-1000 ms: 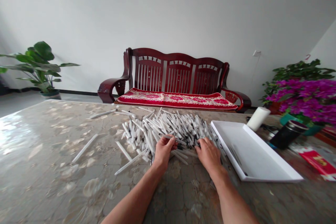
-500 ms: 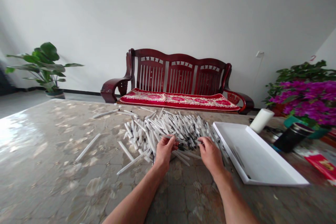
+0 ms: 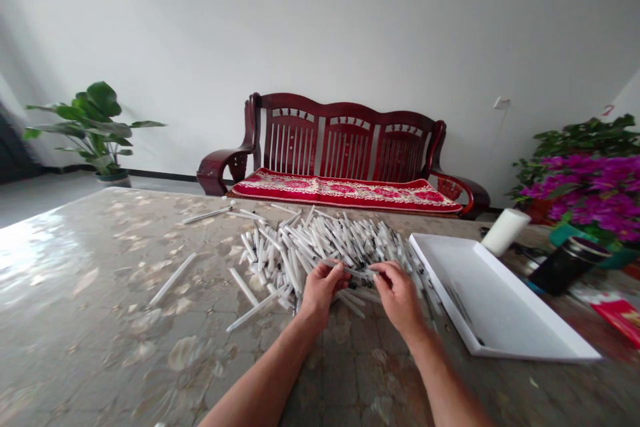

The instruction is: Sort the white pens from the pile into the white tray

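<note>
My left hand (image 3: 321, 288) is closed on a slim, clear pen (image 3: 356, 272), held nearly level with its length pointing right. The fingertips of my right hand (image 3: 397, 291) pinch together at the pen's right end. Whatever small part sits between those right fingers is too small to make out. Just beyond both hands spreads a heap of white, translucent pens (image 3: 320, 235), some with dark tips or caps. Right of my right hand, a shallow white box (image 3: 520, 307) holds a few thin pens (image 3: 459, 303) along its left wall.
Single pens (image 3: 173, 279) lie left of the heap on the patterned tabletop (image 3: 125, 360). A white roll (image 3: 506, 231), a black cup (image 3: 570, 265) and a red packet (image 3: 620, 320) stand or lie at the right, near purple flowers (image 3: 590, 190). A wooden bench (image 3: 345, 147) stands behind the table.
My hands have come closer together, so the right fingers now meet the end of the pen in my left hand. The whole view has shifted slightly.
</note>
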### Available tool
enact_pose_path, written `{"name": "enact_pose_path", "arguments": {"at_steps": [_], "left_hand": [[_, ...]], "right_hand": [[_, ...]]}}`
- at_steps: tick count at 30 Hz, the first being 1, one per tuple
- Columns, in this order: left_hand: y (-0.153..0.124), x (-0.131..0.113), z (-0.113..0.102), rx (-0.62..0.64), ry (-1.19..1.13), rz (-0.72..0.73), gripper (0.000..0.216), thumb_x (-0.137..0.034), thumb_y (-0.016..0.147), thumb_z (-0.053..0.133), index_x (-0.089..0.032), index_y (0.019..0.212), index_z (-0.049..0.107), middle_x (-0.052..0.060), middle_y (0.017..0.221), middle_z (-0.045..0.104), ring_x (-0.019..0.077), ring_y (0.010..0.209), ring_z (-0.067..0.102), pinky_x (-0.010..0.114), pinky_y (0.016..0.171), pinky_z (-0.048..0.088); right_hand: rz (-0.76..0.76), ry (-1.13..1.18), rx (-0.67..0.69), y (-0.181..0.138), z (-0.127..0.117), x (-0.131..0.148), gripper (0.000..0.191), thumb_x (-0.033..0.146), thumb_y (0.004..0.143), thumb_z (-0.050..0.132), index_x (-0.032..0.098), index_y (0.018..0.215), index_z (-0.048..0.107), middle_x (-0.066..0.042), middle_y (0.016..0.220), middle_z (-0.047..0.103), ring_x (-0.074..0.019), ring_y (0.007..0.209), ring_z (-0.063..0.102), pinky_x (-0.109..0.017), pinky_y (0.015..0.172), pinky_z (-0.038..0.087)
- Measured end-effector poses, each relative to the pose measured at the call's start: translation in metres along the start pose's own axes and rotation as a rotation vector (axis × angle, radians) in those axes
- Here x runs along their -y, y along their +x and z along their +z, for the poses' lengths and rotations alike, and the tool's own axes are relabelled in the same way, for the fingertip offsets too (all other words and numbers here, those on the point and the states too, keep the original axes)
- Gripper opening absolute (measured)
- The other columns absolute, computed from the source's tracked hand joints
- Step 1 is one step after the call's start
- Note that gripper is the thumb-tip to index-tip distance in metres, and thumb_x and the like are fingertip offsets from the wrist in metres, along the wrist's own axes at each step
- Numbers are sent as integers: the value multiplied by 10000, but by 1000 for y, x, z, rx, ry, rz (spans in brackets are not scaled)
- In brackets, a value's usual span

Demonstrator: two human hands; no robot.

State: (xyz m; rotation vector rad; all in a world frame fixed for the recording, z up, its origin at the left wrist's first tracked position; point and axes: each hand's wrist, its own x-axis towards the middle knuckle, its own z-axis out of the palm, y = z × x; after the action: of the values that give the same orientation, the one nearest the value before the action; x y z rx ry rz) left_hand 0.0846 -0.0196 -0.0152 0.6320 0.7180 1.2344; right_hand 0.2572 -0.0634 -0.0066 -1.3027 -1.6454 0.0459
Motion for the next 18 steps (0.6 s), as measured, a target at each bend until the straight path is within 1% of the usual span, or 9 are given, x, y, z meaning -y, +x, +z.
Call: {"name": "enact_pose_path", "arguments": {"at_steps": [3, 7, 13, 18], "left_hand": [[4, -3, -2, -51, -79, 3, 538, -463, 396, 965, -154, 740, 690, -17, 661, 675, 112, 617, 647, 204, 565, 515], [6, -6, -2, -104, -133, -3, 561, -441, 340, 981, -151, 718, 684, -22, 636, 671, 111, 614, 652, 201, 577, 525], [2, -5, -1, -62, -112, -23, 529, -413, 366, 983, -144, 730, 709, -7, 652, 689, 127, 635, 677, 204, 579, 537], [3, -3, -2, -58, -86, -41, 446, -365, 461, 965, -137, 745, 708, 9, 652, 698, 124, 629, 679, 199, 577, 536]], "right_hand": [[-8, 27, 2, -1, 2, 2, 181, 178, 884, 534, 212, 951, 699, -50, 891, 685, -185, 820, 658, -280, 741, 523], [-14, 32, -19, -1, 4, 0, 182, 177, 877, 545, 212, 947, 709, -54, 894, 693, -188, 825, 667, -283, 742, 531], [-21, 67, -53, -3, 11, 0, 176, 185, 879, 567, 226, 946, 725, -47, 891, 715, -186, 841, 685, -280, 757, 545], [49, 118, -113, -5, 15, -3, 150, 231, 867, 596, 224, 944, 725, -48, 876, 716, -184, 802, 681, -282, 724, 557]]}}
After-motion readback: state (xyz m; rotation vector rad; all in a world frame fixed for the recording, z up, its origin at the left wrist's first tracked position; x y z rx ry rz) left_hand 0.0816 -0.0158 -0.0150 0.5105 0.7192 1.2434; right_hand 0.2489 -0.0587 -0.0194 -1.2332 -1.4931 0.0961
